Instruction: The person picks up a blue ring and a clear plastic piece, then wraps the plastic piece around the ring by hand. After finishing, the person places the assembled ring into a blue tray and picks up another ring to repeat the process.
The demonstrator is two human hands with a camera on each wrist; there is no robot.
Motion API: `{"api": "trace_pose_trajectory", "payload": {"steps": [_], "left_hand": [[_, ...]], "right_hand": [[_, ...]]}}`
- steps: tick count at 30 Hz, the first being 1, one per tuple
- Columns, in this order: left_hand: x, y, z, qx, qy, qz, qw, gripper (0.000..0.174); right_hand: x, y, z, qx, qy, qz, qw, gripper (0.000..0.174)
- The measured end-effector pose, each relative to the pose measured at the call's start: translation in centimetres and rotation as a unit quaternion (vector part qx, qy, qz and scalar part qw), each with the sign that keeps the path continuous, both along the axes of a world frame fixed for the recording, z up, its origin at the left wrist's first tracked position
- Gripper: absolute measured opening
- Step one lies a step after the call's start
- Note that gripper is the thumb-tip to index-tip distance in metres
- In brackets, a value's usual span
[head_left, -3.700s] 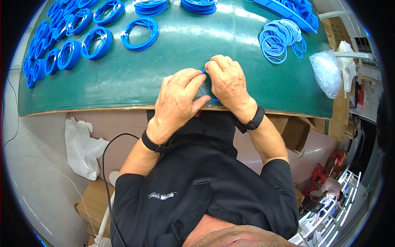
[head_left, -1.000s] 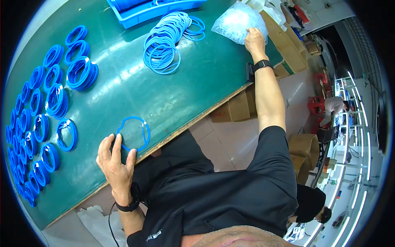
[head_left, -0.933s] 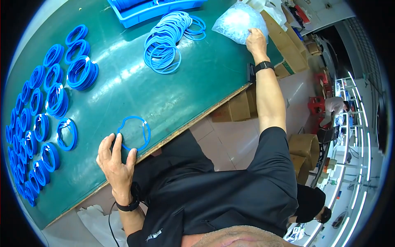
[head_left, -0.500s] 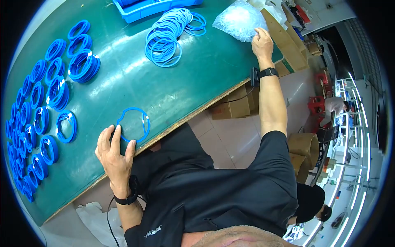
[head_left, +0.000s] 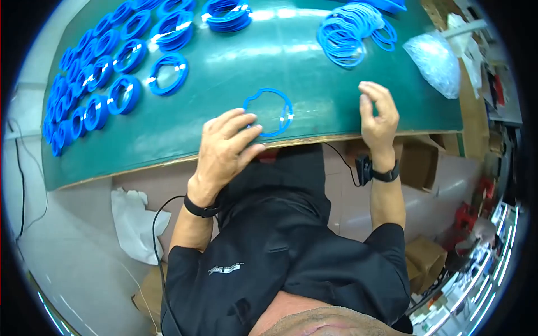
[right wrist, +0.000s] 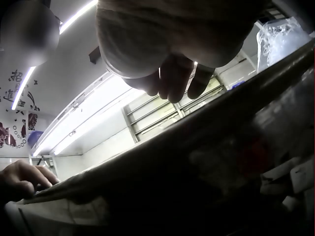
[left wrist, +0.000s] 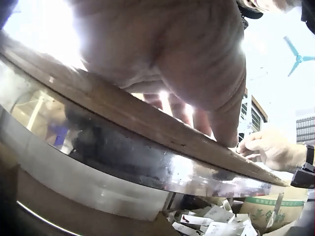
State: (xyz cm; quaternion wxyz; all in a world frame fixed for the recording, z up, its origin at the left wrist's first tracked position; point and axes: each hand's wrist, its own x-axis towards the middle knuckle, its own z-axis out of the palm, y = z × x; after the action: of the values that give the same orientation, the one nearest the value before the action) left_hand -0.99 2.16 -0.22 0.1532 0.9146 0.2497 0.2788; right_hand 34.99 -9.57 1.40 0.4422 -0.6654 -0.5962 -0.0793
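Right hand (head_left: 381,116) is coming back from the clear bag (head_left: 436,64) by the worktop's (head_left: 322,98) right edge, nearing the blue loop (head_left: 273,90) by the front edge; whether it's pinching anything, I cannot tell. Left hand (head_left: 226,143), loosely spread, is staying at the loop, so work is centring there. Coils (head_left: 171,43) are crowding the left side; a box (head_left: 420,162) is sitting below

It's bright blue on the thin, cord-like loop (head_left: 271,90), green across the broad tabletop (head_left: 325,106), lighter blue on the heaped rings (head_left: 347,33), black on the short-sleeved shirt (head_left: 314,241)
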Motion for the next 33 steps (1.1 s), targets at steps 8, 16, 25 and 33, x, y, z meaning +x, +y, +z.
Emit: {"api": "trace_pose_trajectory", "payload": {"steps": [8,16,25,33], "left_hand": [[-2.1,-0.9,1.6,-0.046,0.019,-0.042,0.998,0.024],[-4.6,3.5,3.1,-0.006,0.006,0.038,0.999,0.019],[-8.6,13.2,2.7,0.051,0.060,0.156,0.985,0.019],[-8.5,15.2,1.9,0.031,0.084,0.162,0.983,0.020]], "right_hand": [[-4.8,1.7,-1.4,-0.052,0.065,0.085,0.993,0.015],[-4.7,1.6,-2.0,-0.078,0.053,0.089,0.992,0.013],[-4.9,1.6,-1.9,-0.076,0.054,0.087,0.992,0.013],[-4.8,1.8,-2.1,-0.067,0.040,0.088,0.993,0.013]]}}
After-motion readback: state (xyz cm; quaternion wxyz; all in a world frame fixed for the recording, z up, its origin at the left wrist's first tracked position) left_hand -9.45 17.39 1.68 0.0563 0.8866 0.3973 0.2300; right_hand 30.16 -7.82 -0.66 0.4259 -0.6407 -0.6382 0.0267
